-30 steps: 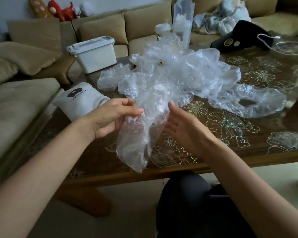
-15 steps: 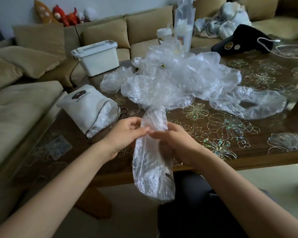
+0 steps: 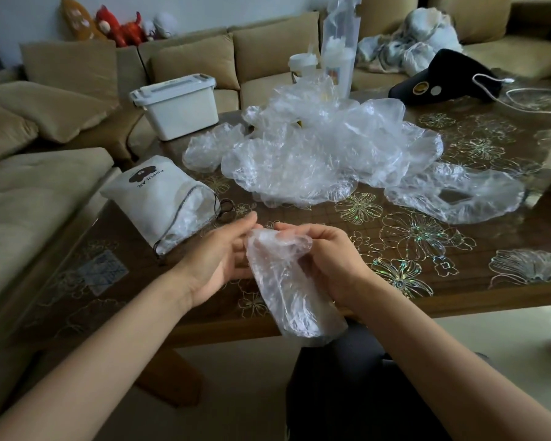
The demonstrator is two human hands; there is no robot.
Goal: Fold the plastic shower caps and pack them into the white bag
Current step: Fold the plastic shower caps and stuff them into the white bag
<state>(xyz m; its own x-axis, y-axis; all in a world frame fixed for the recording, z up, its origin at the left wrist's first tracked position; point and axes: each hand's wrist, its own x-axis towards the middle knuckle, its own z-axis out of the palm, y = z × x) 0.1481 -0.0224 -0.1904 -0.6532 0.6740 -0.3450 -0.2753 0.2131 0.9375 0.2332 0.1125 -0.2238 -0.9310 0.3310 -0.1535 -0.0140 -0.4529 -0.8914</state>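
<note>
Folding one clear shower cap (image 3: 288,281) at the near edge of the table (image 3: 458,281).

Right hand (image 3: 328,265) clenched around the cap's upper part, thumb and fingers gripping its bunched top; left hand (image 3: 218,261) open-palmed against the cap's left side, fingertips touching the plastic without closing on it. Lower end of the cap hanging past the table edge over a dark trouser leg (image 3: 347,393). White drawstring bag (image 3: 163,198) lying on its side just left of the hands, mouth open toward them, with clear plastic showing inside. Beyond, a loose pile of unfolded shower caps (image 3: 325,154) heaped mid-table. White lidded box (image 3: 177,105) standing at the far left corner.
</note>
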